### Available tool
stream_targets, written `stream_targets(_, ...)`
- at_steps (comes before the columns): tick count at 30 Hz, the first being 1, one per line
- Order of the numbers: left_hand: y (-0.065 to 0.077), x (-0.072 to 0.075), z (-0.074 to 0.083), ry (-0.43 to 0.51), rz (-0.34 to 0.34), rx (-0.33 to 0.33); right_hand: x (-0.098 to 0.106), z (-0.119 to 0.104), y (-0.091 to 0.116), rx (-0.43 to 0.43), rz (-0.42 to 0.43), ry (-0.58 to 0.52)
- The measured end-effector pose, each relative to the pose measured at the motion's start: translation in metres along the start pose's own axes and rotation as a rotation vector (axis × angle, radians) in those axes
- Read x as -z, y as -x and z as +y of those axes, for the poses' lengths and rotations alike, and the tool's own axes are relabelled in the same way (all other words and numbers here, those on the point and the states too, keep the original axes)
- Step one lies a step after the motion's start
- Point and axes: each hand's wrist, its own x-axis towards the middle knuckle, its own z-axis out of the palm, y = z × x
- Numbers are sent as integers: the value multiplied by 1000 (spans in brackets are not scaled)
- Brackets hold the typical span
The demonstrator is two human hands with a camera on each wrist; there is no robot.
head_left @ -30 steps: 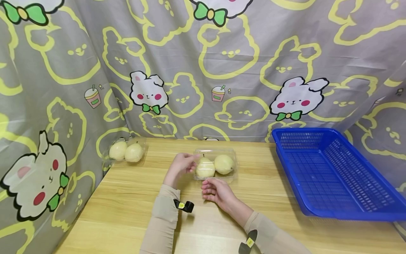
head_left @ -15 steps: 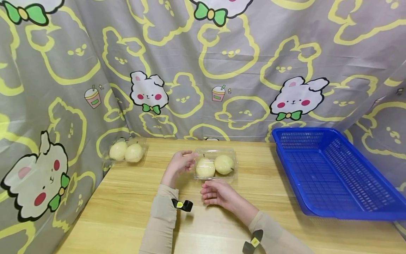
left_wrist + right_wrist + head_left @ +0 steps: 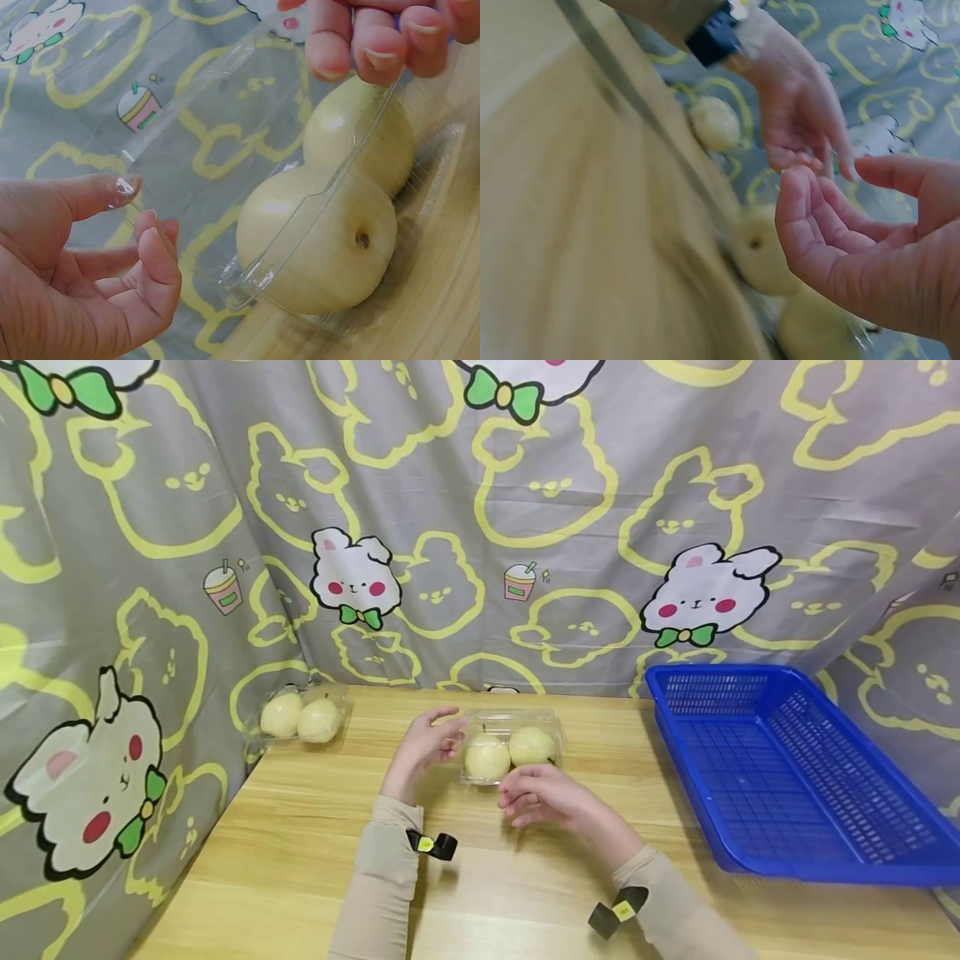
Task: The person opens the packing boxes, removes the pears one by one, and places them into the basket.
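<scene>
A clear plastic clamshell box (image 3: pixel 553 723) with two pale yellow pears (image 3: pixel 487 760) sits on the table, about the middle. At its left end is my left hand (image 3: pixel 426 745), fingers loosely bent. In the left wrist view, that hand's thumb tip (image 3: pixel 124 191) lies right at the box's clear plastic edge, with a gap between thumb and fingers. My right hand (image 3: pixel 547 797) hovers at the front right of the box, overlapping its near edge in the head view. The right wrist view has its thumb and bent fingers (image 3: pixel 802 217) apart, holding nothing.
A second clear box with two pears (image 3: pixel 318 720) stands at the table's back left corner. On the right is a large blue plastic basket (image 3: pixel 795 673). A grey patterned curtain (image 3: pixel 442 485) hangs behind and along the sides of the wooden table (image 3: pixel 300 852).
My right hand has shifted to the right along the box's front edge and slightly up. The left hand has drawn slightly left, staying near the left end. The box is about where it was.
</scene>
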Motion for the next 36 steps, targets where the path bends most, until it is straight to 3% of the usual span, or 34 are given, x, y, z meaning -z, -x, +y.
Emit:
stream_targets(7,-1,-2,-1,53,13,-30,30,-10,8,-6,-37,54)
stream_targets(12,-1,-5,0,76,22,-34,46,-18,16,50,30,72)
stream_targets(19,-2,-7,0,79,43,-57,57,-28,21,136,254,82)
stream_targets(25,-2,-11,0,-5,87,-101,61,-28,16,205,497,142)
stream_targets(33,1,-14,1,-167,152,-148,69,-12,1,257,786,456)
stream_targets(36,5,-14,5,-213,159,-183,72,-5,-4,273,807,556)
